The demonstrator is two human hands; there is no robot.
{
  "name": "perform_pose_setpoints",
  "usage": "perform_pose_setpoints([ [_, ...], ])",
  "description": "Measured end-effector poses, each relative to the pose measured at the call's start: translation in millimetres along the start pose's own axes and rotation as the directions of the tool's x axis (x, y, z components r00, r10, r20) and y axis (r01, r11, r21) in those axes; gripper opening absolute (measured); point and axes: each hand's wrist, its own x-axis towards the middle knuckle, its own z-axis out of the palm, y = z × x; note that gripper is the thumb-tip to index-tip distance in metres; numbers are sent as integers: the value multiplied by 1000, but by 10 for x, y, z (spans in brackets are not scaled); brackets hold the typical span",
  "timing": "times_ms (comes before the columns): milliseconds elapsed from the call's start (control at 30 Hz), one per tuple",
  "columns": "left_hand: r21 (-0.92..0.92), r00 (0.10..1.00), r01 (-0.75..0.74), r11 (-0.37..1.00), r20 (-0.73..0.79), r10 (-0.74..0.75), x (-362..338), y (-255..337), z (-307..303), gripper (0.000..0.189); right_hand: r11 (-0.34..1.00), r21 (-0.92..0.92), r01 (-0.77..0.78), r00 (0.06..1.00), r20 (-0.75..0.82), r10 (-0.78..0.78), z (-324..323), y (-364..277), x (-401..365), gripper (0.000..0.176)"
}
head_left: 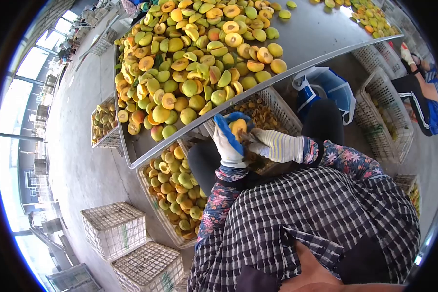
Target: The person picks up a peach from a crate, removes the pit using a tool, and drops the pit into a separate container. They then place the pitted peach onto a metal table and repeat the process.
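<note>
My left hand (227, 144), in a white glove with a blue coated palm, cups a yellow peach half (238, 127), cut face up. Close against it, my right hand (279, 146) wears a striped knit glove with its fingers pinched together. A dark, slim part shows between those fingers and the fruit; its kind is too small to make out. Below both hands stands a crate (288, 117) of brown pits and scraps. Ahead, many green-yellow peach halves (180, 63) are heaped on a metal table (306, 36).
The table's raised metal edge (199, 119) runs just beyond my hands. Left of my knee sits a crate of peaches (175, 187). A blue-and-white bucket (333, 87) stands ahead right, near another crate (384, 117). Upturned crates (114, 228) lie left; a person (421, 97) sits far right.
</note>
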Motion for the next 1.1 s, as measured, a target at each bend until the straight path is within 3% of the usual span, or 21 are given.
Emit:
perform_pose_setpoints([
  [33, -177, 984, 179, 968, 29, -176, 20, 12, -24, 63, 995, -92, -37, 995, 91, 46, -42, 11, 3, 22],
  [67, -340, 936, 350, 873, 89, -340, 24, 11, -44, 66, 999, -31, 19, 996, 89, -16, -22, 73, -8, 25],
  [167, -336, 896, 443, 831, 173, -408, 88, 25, -106, 71, 966, 185, 181, 983, 1, -184, 4, 123, -10, 33],
  [200, -330, 881, 473, 817, 210, -425, 97, 30, -127, 71, 986, 82, 144, 990, -15, -143, 1, 135, -13, 33],
  [267, -409, 937, 350, 843, 153, -315, 77, 17, -77, 72, 990, -125, 64, 996, -57, -72, -17, 152, -7, 32],
  [333, -464, 964, 262, 846, 96, -247, 32, -54, 15, 73, 972, 190, -137, 991, 24, 134, -38, 102, 15, 37],
  [400, -330, 985, 168, 929, 25, -169, -16, -121, 49, 73, 814, 463, -350, 937, 158, 312, -55, -33, -21, 42],
  [433, -328, 979, 205, 922, 49, -200, 4, -223, -38, 61, 741, 559, -371, 927, 181, 328, -29, -149, -48, 43],
  [533, -513, 868, 492, 704, 228, -440, 20, -121, -96, 59, 520, 674, -525, 851, 440, 288, -57, -36, -66, 46],
  [667, -559, 831, 549, 621, 288, -476, 87, -223, -138, 54, 253, 798, -547, 834, 495, 244, -23, -135, -101, 40],
  [767, -695, 863, 482, 533, 273, -424, 75, -193, -88, 47, 29, 843, -537, 842, 535, 66, 11, -65, -80, 39],
  [867, -741, 860, 464, 485, 245, -448, 10, -5, -28, 41, -46, 848, -528, 848, 529, 14, 37, -42, -74, 38],
  [900, -726, 886, 409, 553, 171, -431, -21, 69, 4, 38, -49, 850, -525, 850, 527, 28, 39, -41, -68, 39],
  [967, -315, 963, 233, 920, -57, -263, 15, 0, -98, 35, -40, 839, -542, 840, 542, -18, 29, -45, -76, 41],
  [1000, -50, 981, 135, 990, -135, -141, 29, -31, -162, 34, -37, 831, -555, 832, 554, -43, 31, -69, -87, 41],
  [1033, -263, 968, 68, 962, -215, -127, 48, -56, -242, 37, 2, 837, -548, 833, 546, -86, -8, -112, -144, 42],
  [1067, -303, 948, 114, 946, -252, -196, 28, 150, -387, 36, 67, 856, -512, 853, 516, -72, -54, -193, -188, 40],
  [1100, -391, 962, 30, 920, -237, -133, -17, 244, -586, 35, 181, 860, -478, 878, 472, 75, -104, -227, -205, 39],
])
